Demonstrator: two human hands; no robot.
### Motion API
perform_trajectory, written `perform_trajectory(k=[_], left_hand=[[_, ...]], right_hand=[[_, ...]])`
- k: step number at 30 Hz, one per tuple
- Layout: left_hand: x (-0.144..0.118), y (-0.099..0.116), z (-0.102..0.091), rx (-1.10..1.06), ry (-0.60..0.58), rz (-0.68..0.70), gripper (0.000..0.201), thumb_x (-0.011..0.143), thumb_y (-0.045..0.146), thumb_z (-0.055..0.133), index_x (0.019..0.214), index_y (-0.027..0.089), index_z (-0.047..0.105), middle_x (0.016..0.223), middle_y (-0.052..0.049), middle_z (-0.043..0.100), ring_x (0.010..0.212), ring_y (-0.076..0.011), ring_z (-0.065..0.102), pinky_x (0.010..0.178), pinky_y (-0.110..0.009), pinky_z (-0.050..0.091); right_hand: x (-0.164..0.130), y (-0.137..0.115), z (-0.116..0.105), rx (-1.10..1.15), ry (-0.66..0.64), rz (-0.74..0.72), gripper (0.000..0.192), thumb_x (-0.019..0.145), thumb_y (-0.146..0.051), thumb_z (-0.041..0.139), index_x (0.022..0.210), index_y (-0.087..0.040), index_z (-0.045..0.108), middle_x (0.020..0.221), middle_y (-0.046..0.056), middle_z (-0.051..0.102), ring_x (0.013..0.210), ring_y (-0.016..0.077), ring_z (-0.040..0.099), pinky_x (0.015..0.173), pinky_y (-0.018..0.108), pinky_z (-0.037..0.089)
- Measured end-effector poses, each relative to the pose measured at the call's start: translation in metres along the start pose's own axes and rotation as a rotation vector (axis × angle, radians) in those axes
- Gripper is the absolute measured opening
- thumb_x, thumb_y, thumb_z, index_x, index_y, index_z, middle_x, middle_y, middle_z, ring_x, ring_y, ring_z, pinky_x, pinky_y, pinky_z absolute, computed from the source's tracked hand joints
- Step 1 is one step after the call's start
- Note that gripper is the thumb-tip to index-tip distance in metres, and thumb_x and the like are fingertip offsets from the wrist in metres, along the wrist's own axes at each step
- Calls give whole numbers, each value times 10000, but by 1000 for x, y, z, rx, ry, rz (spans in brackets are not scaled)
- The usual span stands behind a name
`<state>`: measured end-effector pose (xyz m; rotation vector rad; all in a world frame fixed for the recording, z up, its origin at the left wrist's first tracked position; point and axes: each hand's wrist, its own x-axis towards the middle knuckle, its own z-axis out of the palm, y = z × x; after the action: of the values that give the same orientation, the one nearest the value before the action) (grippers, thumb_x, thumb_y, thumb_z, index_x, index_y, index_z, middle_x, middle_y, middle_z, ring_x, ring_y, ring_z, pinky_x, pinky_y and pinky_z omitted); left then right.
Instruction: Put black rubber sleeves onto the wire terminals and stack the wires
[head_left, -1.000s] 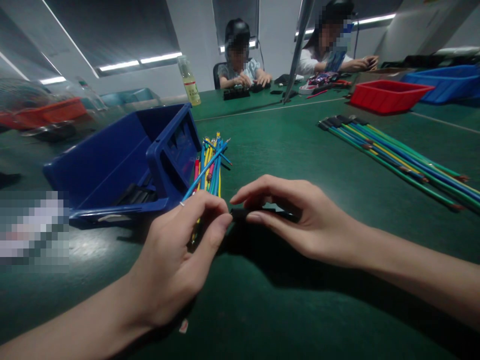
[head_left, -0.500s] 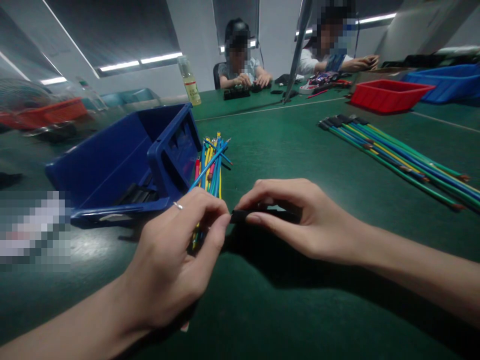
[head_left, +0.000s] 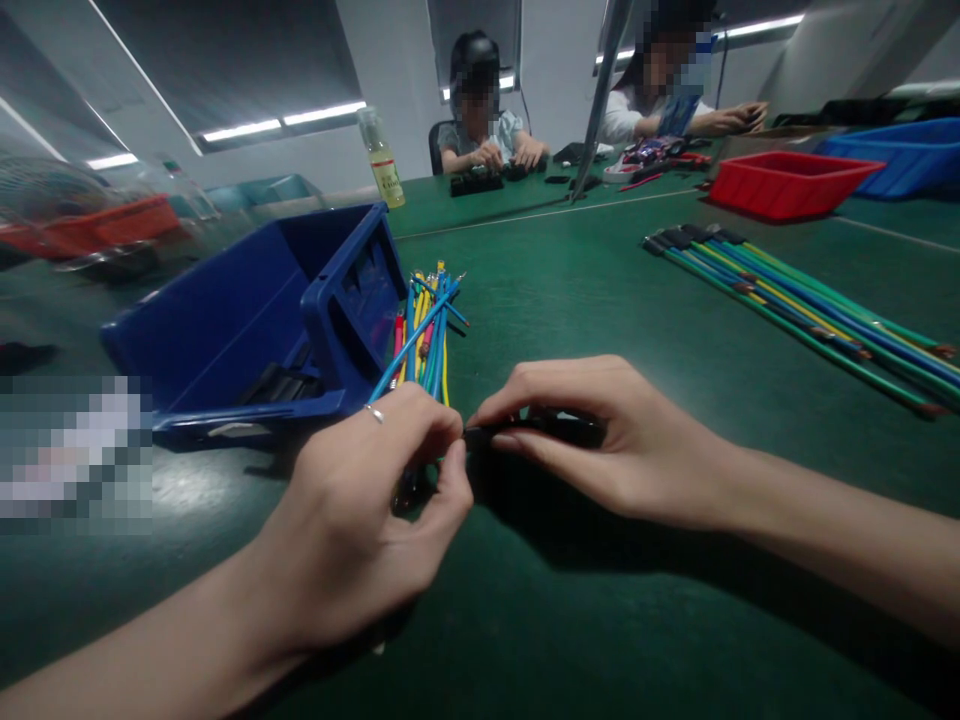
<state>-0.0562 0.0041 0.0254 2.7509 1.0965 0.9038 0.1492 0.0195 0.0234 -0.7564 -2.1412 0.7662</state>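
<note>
My left hand (head_left: 375, 520) pinches a bundle of coloured wires (head_left: 424, 335); just right of it, my right hand (head_left: 600, 440) pinches a black connector (head_left: 555, 430).

Dark green tabletop (head_left: 570, 300); deep blue bin (head_left: 247, 320) at left; short wires (head_left: 424, 335) blue, yellow, green, red; black strip (head_left: 551, 430); red tray (head_left: 787, 183) upper right; yellow bottle (head_left: 381, 160).

hands (head_left: 375, 520): 2 | blue bins (head_left: 225, 320): 2 | red trays (head_left: 787, 180): 2 | bottles (head_left: 381, 160): 1

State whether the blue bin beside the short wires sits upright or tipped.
Tipped: the blue bin leans on the green table, its open mouth showing its inside, black parts visible within.
</note>
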Motion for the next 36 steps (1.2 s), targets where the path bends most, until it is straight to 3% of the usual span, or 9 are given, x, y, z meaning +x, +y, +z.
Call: perform_trajectory(k=[9, 29, 33, 36], left_hand=[[3, 0, -6, 24, 70, -83, 55, 777, 104, 557, 748, 150, 557, 676, 24, 502, 602, -75, 496, 619, -209, 409], [4, 3, -3, -124, -140, -169, 106, 891, 192, 465, 809, 186, 531, 754, 14, 557, 671, -102, 531, 631, -219, 416], [3, 2, -5, -141, -54, -181, 149, 912, 179, 441, 781, 187, 510, 729, 24, 527, 651, -89, 515, 625, -215, 407], [2, 1, -6, -97, 48, -192, 162, 910, 173, 444, 755, 186, 490, 686, 32, 488, 607, -87, 485, 606, -231, 397]], right_hand=[[-2, 3, 0, -24, 9, 26, 110, 867, -106, 549, 943, -130, 625, 888, 15, 681, 772, 96, 618, 674, 199, 470], [-3, 3, 3, -38, -68, -23, 137, 887, -103, 522, 992, -101, 609, 912, 24, 664, 801, 74, 603, 695, 159, 448], [-4, 3, -5, -195, -28, -45, 229, 942, -263, 501, 1096, -121, 593, 1015, 50, 654, 905, 109, 599, 771, 200, 449], [-3, 6, -15, -401, -66, -107, 228, 941, -280, 493, 1076, -130, 600, 923, 52, 640, 818, 132, 589, 691, 233, 437]])
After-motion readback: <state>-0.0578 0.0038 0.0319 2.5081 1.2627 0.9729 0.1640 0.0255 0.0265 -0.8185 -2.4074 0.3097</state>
